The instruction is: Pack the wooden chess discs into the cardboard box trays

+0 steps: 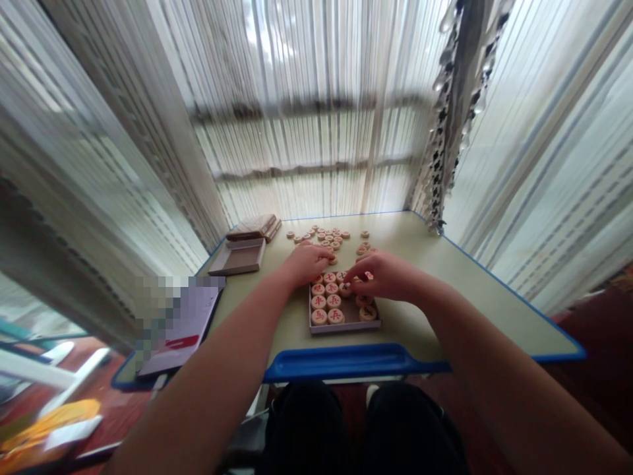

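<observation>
A shallow box (pixel 372 324) sits near the table's front edge and holds several round wooden chess pieces (pixel 326 302) with red marks. My right hand (pixel 383 276) hovers over the box's far right part, its fingers pinched on a piece (pixel 368 275). My left hand (pixel 306 262) rests at the box's far left corner, fingers curled down onto pieces there; what it holds is hidden. More loose pieces (pixel 324 236) lie scattered farther back on the table.
A box lid (pixel 239 257) and a folded wooden board (pixel 253 227) lie at the back left. A booklet (pixel 182 326) rests on the left front corner. The table (pixel 469 284) has a blue rim and a blue tray edge (pixel 341 361). Curtains surround the table.
</observation>
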`<action>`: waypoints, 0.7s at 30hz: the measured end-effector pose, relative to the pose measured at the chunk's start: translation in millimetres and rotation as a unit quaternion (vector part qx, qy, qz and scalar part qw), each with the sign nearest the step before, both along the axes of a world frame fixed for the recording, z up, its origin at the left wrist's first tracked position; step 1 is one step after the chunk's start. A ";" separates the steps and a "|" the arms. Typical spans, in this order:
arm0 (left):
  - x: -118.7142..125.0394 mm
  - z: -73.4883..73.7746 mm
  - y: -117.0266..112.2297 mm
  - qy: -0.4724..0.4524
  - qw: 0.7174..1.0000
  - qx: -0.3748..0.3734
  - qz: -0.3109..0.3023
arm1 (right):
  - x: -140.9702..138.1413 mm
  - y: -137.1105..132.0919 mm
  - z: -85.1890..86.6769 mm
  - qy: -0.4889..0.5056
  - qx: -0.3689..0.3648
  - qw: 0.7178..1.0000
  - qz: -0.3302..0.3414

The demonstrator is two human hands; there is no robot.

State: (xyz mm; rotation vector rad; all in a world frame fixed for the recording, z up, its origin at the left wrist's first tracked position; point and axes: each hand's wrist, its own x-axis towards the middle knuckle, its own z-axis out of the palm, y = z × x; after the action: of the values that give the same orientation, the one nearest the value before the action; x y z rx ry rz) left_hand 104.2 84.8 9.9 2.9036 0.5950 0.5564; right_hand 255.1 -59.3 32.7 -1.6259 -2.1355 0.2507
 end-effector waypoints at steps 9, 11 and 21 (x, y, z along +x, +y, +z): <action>0.6 3.4 0.2 -0.004 0.992 -0.059 0.115 | 3.2 -2.8 3.7 0.067 0.021 0.998 0.002; 0.7 4.4 0.5 -0.006 0.990 -0.065 0.122 | 4.0 -2.0 2.5 0.071 0.018 0.997 -0.003; -1.3 7.2 -5.2 -0.104 0.983 -0.131 0.069 | 15.5 10.0 -13.6 0.167 0.009 0.982 -0.088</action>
State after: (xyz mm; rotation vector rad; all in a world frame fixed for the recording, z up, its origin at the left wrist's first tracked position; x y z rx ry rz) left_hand 103.0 79.6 17.1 2.5322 0.7786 0.7283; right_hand 270.7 -49.3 19.1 -1.6200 -1.7302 0.4159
